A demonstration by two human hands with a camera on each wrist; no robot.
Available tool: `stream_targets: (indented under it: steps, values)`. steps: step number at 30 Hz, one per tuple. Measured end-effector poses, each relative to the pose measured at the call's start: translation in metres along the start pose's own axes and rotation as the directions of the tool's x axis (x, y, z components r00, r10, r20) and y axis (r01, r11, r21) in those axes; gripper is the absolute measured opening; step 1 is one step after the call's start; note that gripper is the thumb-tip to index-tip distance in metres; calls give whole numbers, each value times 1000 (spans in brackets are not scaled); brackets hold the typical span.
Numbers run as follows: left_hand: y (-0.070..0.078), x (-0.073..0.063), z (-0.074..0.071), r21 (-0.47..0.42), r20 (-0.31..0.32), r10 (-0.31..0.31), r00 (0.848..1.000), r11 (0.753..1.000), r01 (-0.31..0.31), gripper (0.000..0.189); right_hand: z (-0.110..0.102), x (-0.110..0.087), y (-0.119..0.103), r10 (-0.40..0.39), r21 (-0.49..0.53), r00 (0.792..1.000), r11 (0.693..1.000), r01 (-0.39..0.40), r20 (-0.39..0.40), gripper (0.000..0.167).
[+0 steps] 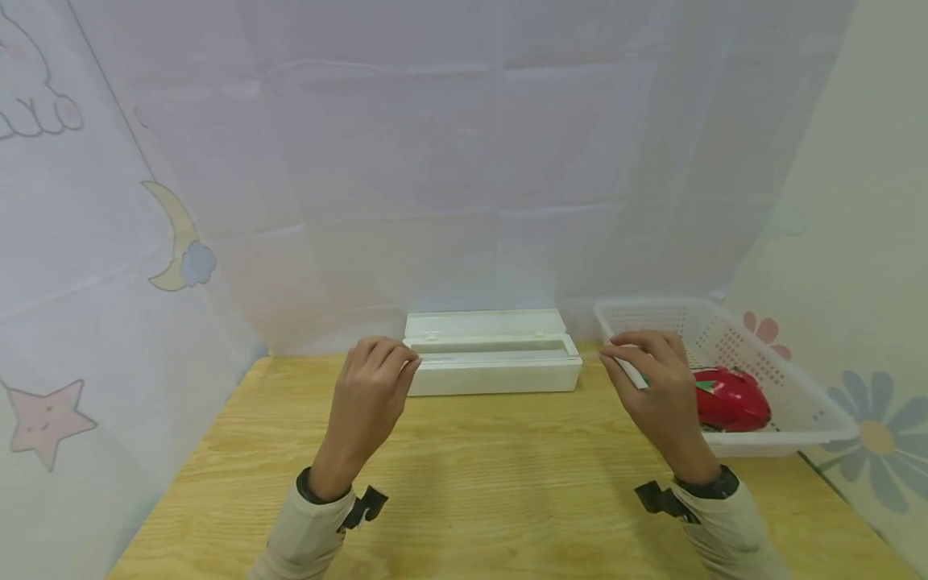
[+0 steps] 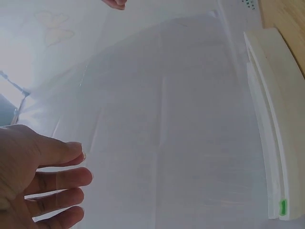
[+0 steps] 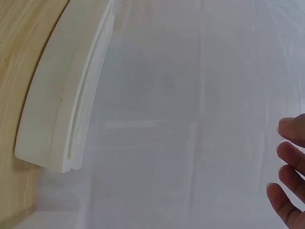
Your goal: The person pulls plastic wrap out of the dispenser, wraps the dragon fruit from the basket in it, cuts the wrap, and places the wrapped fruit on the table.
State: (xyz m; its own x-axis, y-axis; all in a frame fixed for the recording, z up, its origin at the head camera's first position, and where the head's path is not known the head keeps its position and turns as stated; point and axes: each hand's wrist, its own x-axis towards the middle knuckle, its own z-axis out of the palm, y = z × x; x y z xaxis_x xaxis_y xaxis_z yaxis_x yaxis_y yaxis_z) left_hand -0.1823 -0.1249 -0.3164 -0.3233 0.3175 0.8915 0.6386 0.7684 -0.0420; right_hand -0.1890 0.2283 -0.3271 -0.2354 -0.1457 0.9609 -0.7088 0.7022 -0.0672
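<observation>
Both hands are raised in front of a long white box, left hand near its left end and right hand to its right. Thumb and fingers meet at the tips on each. Between them they pinch a sheet of clear plastic film, so faint that mainly its shiny edge shows in the right wrist view. The cling film box stands against the back wall, its lid tipped back. A small green piece sits at one end of the box in the left wrist view.
A white perforated basket stands at the right, partly behind the right hand. Inside lies a glossy red thing with green on it. Wood-grain table runs to the back wall; printed walls flank both sides.
</observation>
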Motion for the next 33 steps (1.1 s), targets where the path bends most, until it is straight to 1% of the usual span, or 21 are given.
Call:
stream_targets:
  steps: [2, 6, 9, 12, 14, 17, 19, 21, 23, 26, 28, 31, 33]
  values:
    - [1, 0, -2, -11, -5, 2, 1000, 1000, -2, 12, -2, -1, -1, -12, 2, 1000, 1000, 12, -2, 50]
    - [2, -2, -4, -23, -10, 4, 1000, 1000, -5, 12, -4, -1, -3, -24, 10, 1000, 1000, 24, -6, 47]
    - [3, -3, -6, -35, -2, 12, 1000, 999, -12, 13, -6, -1, -3, -38, 23, 999, 999, 39, -9, 45]
    - [3, -6, -11, -54, 31, 36, 999, 998, -34, 14, -7, -3, -2, -61, 66, 998, 996, 60, 16, 44]
    - [2, -10, -14, -71, 69, 61, 996, 996, -56, 14, -9, -7, -1, -79, 102, 996, 992, 74, 49, 44]
    - [0, -16, -18, -94, 138, 105, 985, 991, -92, 13, -12, -14, 1, -110, 158, 987, 983, 91, 114, 45]
    - [-1, -21, -20, -112, 179, 133, 975, 987, -114, 13, -14, -19, 3, -129, 194, 979, 976, 97, 160, 44]
    - [-2, -27, -20, -129, 212, 157, 965, 983, -131, 14, -15, -24, 3, -146, 227, 968, 969, 98, 205, 40]
    - [-1, -35, -19, -155, 243, 175, 954, 978, -140, 14, -17, -32, 2, -150, 249, 952, 965, 83, 265, 37]
    - [3, -48, -15, -197, 288, 187, 939, 971, -133, 14, -21, -45, -2, -140, 265, 926, 963, 46, 350, 34]
    - [7, -58, -12, -221, 322, 184, 929, 968, -116, 15, -23, -54, -5, -132, 274, 909, 962, 20, 396, 32]
    - [13, -71, -10, -224, 367, 174, 914, 970, -95, 15, -23, -66, -10, -128, 291, 894, 957, -2, 430, 31]
    - [15, -78, -8, -213, 385, 170, 907, 973, -92, 14, -23, -71, -12, -121, 290, 886, 957, -16, 447, 32]
